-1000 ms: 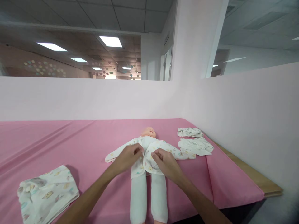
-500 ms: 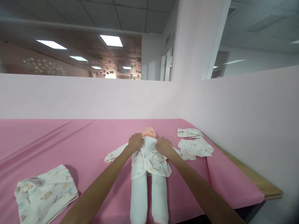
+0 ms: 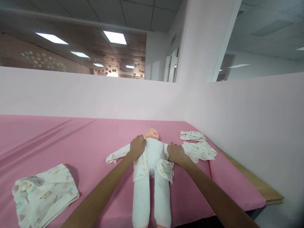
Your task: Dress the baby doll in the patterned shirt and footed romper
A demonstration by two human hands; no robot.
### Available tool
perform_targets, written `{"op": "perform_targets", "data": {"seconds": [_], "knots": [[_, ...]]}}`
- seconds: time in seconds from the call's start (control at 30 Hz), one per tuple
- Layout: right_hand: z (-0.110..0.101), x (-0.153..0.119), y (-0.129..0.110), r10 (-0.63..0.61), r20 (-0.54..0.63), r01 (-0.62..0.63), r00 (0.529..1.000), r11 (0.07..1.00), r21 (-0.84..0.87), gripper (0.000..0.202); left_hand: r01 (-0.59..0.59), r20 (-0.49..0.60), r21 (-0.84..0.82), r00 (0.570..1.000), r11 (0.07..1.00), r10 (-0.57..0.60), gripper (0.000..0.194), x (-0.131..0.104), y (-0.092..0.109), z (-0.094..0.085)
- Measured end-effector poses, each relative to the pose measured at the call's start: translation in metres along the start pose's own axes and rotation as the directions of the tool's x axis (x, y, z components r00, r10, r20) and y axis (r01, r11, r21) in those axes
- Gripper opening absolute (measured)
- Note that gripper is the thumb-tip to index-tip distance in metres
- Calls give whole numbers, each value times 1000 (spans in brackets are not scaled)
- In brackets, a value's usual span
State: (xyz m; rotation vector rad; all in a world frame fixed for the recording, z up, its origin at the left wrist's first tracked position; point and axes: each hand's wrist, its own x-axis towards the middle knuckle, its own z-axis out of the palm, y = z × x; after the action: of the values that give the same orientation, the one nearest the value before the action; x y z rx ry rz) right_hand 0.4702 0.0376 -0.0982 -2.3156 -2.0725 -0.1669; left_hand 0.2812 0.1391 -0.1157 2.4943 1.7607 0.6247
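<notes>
A baby doll (image 3: 155, 152) lies on its back, its head away from me, with white cloth over its trunk and legs. Around it is a white printed baby jacket (image 3: 140, 167), its front parted and both sleeves spread sideways. My left hand (image 3: 137, 145) is closed on the jacket's edge by the doll's shoulder, on the left. On the right, my right hand (image 3: 176, 153) grips the other front panel, drawn off the chest beside the doll's arm. The fingertips of both hands are partly hidden.
The doll lies on a pink padded table cover (image 3: 95, 136). A folded printed cloth (image 3: 47, 193) is at the near left. Two pieces of baby clothing, a crumpled one (image 3: 201, 150) and a folded one (image 3: 193, 136), lie at the right. A white wall (image 3: 95, 96) stands behind.
My right hand has moved outward to the right, pulling the jacket's right front panel off the doll's chest. My left hand stays about where it was. The view has tilted slightly.
</notes>
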Motion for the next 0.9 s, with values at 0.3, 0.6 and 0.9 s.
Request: {"op": "perform_targets", "data": {"seconds": [0.3,0.6,0.9], "knots": [[5,48,4,150,-244,-39,958,913,407,28,-54,-42,-58,998,997,51,25,6,7,-2],[12,77,-56,123,-452,256,884,681,686,14,-67,-115,-152,992,986,50,21,12,22,5],[36,68,-44,249,-395,297,884,353,887,32,-91,-109,-250,992,964,65,16,8,21,8]]}}
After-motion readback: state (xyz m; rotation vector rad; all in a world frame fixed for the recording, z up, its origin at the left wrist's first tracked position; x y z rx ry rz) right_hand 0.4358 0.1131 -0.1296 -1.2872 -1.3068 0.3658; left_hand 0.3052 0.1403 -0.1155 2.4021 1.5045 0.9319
